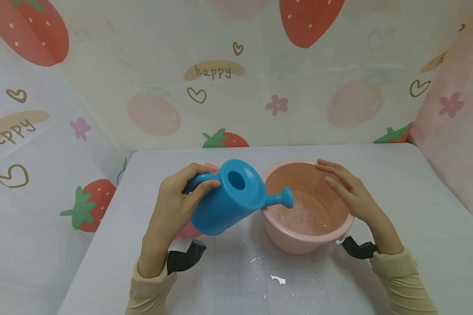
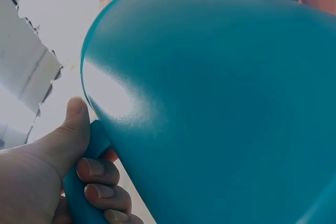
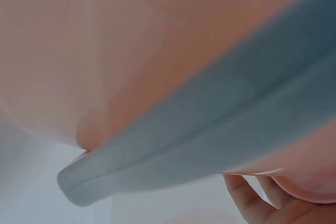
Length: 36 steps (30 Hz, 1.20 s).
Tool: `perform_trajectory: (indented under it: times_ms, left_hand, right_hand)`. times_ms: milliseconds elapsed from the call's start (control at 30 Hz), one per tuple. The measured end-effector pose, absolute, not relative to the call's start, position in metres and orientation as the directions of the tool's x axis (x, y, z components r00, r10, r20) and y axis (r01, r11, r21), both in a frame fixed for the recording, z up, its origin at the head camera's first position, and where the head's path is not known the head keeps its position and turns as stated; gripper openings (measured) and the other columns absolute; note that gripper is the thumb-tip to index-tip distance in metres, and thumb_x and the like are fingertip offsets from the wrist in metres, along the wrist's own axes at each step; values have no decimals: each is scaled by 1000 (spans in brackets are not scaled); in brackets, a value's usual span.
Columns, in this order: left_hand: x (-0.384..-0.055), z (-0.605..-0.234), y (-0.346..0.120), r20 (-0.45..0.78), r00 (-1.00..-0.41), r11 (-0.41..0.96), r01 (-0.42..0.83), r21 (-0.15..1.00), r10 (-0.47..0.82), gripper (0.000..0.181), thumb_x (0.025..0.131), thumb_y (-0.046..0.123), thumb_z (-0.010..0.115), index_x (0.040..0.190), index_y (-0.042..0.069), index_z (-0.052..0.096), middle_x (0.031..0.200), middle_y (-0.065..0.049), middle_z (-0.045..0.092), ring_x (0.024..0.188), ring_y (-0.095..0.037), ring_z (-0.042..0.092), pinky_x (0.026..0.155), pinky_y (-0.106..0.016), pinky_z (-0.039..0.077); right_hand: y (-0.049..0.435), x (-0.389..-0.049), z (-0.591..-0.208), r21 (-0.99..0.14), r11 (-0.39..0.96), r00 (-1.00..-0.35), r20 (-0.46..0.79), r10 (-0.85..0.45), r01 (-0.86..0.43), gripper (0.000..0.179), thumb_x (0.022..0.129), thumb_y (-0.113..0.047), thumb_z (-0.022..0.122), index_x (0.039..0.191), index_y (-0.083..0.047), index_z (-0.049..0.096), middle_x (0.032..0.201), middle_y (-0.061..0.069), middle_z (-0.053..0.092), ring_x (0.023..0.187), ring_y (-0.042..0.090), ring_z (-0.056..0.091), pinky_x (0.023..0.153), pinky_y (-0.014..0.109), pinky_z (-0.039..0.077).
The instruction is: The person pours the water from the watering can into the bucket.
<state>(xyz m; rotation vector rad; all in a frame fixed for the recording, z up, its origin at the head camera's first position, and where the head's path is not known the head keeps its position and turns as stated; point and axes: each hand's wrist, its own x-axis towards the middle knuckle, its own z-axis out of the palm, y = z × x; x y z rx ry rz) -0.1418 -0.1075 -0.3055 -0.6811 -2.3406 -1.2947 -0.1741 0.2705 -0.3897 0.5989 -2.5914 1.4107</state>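
Observation:
A blue watering can is held tilted above the table, its spout and rose over the left side of a pink basin. My left hand grips the can's handle; in the left wrist view the fingers curl round it. Clear water lies in the basin. At the basin's right rim, my right hand holds on, thumb at the inner side. Its fingers show by the wall in the right wrist view. No stream from the rose can be made out.
Behind and below the can, a pink object is mostly hidden. Water drops and a small puddle lie on the white table in front of the basin. A grey-white band crosses the basin wall.

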Motion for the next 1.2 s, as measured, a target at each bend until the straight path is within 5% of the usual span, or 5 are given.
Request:
perform_trajectory:
  times_ms: [367,1200]
  left_hand:
    - [-142,-306,-107,530,-816,464,571,677,231,21,81,20,70,102,17,66,97,2,67,93,-10,62,85,-38,51]
    - [-142,-303,-106,528,-815,467,573,674,238,22,82,21,70,103,17,66,96,3,67,93,-9,61,85,-37,51]
  right_hand:
    - [270,-174,-388,-776,488,-914,296,-277,-399,38,98,-14,45,135,-21,48,145,-2,37,137,13,26,104,51,26]
    - [270,-174,-388,-780,469,-907,311,-284,-414,39,97,-11,47,135,-19,48,145,-1,37,138,18,25,104,57,24]
